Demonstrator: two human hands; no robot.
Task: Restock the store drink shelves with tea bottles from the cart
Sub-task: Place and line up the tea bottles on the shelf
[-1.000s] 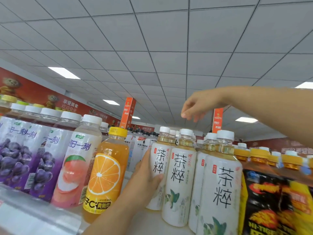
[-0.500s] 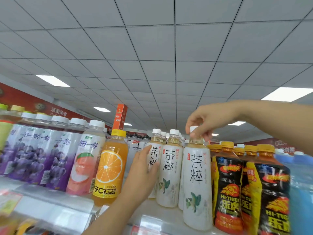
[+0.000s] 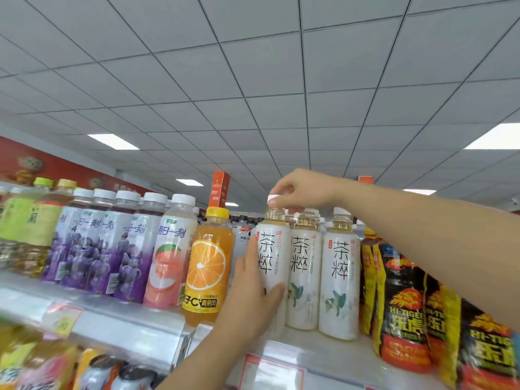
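Tea bottle (image 3: 274,257), the leftmost of three white-labelled ones, is stood upright at the front of the shelf (image 3: 323,353) and is held at both ends. Its white cap (image 3: 273,199) is pinched from above by the fingertips of the right hand (image 3: 301,190). Its lower body is clasped by the left hand (image 3: 253,302), with the thumb laid across the front of the label and the fingers run up the left side. Two matching bottles (image 3: 304,271) are stood just right of the left hand, below the right wrist. An orange drink (image 3: 209,266) is stood just left of the left hand.

The step in hand is judged to be the squaring of this tea bottle in its row. It is best done by a slow twist at the cap while the body is steadied, until the label is faced forward like its neighbours'. The base should be kept flat on the shelf, and the left hand should be withdrawn straight, so that the orange drink is not knocked.
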